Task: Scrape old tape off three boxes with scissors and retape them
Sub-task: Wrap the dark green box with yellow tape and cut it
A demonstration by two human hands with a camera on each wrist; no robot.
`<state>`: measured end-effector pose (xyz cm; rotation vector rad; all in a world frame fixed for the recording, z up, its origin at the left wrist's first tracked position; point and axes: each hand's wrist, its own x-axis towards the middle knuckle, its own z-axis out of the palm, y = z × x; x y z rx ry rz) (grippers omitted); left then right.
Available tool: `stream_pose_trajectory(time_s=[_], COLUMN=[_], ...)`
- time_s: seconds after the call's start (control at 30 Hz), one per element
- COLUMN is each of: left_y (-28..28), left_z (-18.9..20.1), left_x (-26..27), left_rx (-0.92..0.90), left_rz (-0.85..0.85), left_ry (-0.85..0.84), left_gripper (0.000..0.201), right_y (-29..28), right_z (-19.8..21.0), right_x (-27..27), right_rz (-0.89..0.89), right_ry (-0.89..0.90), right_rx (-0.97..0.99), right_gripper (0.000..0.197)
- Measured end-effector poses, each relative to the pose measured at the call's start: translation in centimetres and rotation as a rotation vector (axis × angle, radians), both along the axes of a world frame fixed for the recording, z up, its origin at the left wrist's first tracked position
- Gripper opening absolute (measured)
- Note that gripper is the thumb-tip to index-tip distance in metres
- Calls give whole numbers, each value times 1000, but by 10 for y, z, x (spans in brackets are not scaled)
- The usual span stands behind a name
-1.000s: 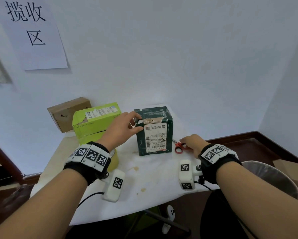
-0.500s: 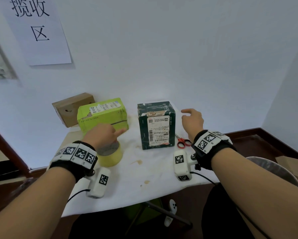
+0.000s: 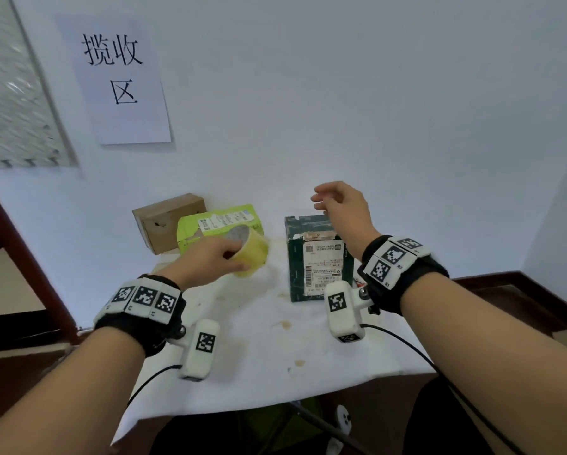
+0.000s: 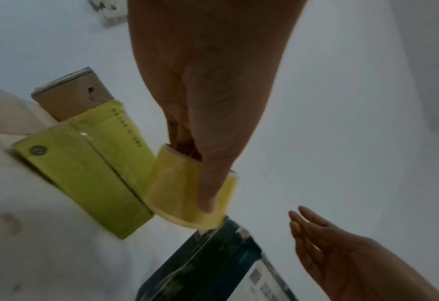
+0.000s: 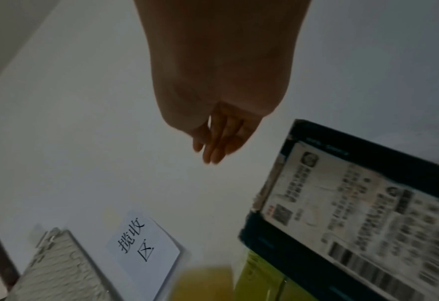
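My left hand point(image 3: 219, 257) grips a yellow tape roll point(image 3: 251, 252) and holds it tilted above the table, thumb on its outer face point(image 4: 207, 195), fingers inside the core. A dark green box point(image 3: 318, 261) with a white shipping label and torn tape at its top edge stands upright in the middle. My right hand point(image 3: 338, 205) hovers empty above that box, fingers relaxed point(image 5: 213, 146). A lime green box point(image 3: 216, 224) and a brown cardboard box point(image 3: 167, 221) sit at the back left. Only a red sliver of the scissors point(image 3: 360, 284) shows behind my right wrist.
The white-covered table point(image 3: 259, 339) has a few brown stains. A paper sign point(image 3: 121, 77) hangs on the white wall behind. A dark wooden frame point(image 3: 19, 257) stands at the left, and the table's front edge is close to me.
My left hand went from the dark green box down to the tape roll, took hold of it and lifted it off the table. My right hand left the scissors and rose above the box.
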<state>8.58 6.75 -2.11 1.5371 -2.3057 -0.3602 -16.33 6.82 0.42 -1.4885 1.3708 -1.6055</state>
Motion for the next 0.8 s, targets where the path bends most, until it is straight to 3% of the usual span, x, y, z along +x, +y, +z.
stream_pose_trajectory(time_s=[0.17,0.3,0.4,0.53,0.63,0.8], left_y=[10,16,17,13,11,17], left_z=[32,48,55,58,59,64], left_x=[-16,-32,-41,-51,-57,-70], left_rx=[-128,-98,-104,-81,-52,51], left_rz=[-61,-125,-143,-155,-150,-183], left_ry=[217,331,363,390,456,580], left_gripper=[43,28,20,27,16,19], right_y=[3,6,12,15,18,19], right_z=[19,28,34,40,43,45], right_x=[13,15,12,7,3,0], right_rz=[199,269,264,242,206,134], right_ry=[85,115,100,88,107,86], right_rx=[29,57,-11,-61,-79,-97], right_gripper=[26,39,27,17,6,11])
